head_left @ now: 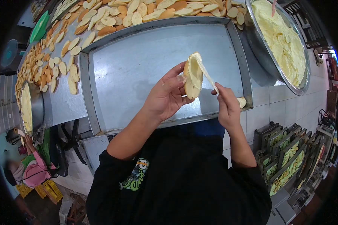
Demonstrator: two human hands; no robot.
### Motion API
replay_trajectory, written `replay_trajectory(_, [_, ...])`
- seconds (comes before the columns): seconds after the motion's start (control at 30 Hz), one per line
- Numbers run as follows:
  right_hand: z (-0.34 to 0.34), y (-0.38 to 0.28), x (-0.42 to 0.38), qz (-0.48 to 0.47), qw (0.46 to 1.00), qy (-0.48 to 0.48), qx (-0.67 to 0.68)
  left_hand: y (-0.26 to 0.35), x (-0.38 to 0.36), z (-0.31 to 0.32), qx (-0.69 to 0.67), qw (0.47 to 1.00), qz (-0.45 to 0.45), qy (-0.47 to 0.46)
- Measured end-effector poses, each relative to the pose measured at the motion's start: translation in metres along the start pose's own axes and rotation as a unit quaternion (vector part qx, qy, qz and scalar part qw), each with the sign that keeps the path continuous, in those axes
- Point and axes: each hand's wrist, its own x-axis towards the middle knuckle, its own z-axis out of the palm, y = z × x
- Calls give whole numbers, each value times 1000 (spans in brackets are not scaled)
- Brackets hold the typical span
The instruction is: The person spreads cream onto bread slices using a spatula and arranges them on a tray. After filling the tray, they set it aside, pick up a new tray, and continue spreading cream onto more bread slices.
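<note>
My left hand (163,93) is closed round an oval slice of bread (193,84), held tilted over the metal tray (127,63). Pale yellow cream coats part of the slice's face. In my right hand (229,107) a thin, light-coloured spreader (208,73) is pinched near its lower end, its upper tip touching the top of the slice. Beside my right hand, a pale bread piece (242,102) lies at the tray's right edge, partly hidden.
Many bread slices (137,17) cover the table behind and left of the tray. A large metal bowl of cream (281,45) stands at the right. Another cream bowl (37,105) is at the left, near a person in pink (35,170). Racked trays of slices (289,157) stand lower right.
</note>
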Motion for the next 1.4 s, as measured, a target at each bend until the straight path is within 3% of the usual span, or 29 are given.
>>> replay_trajectory(0.17, [1,3,-5,53,996,-50,50,1,3,1,14,998,-33,58])
replay_trajectory(0.37, [0,3,-10,54,992,-79,88,-2,7,6,0,994,-32,105])
replay_trajectory(0.57, [-8,10,-16,-38,998,-47,-3,-10,18,14,-59,988,-21,141])
replay_trajectory(0.67, [-28,12,-24,-52,996,-68,-28,-10,24,5,-43,991,-49,113])
replay_trajectory(0.77, [-35,13,-32,44,998,-19,31,-8,27,-2,-73,989,-92,91])
replay_trajectory(0.87, [-43,13,-35,119,986,65,97,1,34,-1,26,992,-112,54])
replay_trajectory(1.0, [-74,31,-50,121,948,222,194,-25,84,2,215,956,-200,12])
replay_trajectory(1.17, [-93,31,-67,115,911,312,245,-76,148,4,392,891,-221,-49])
replay_trajectory(1.4, [-95,39,-86,131,909,301,256,-99,164,2,550,813,-164,-97])
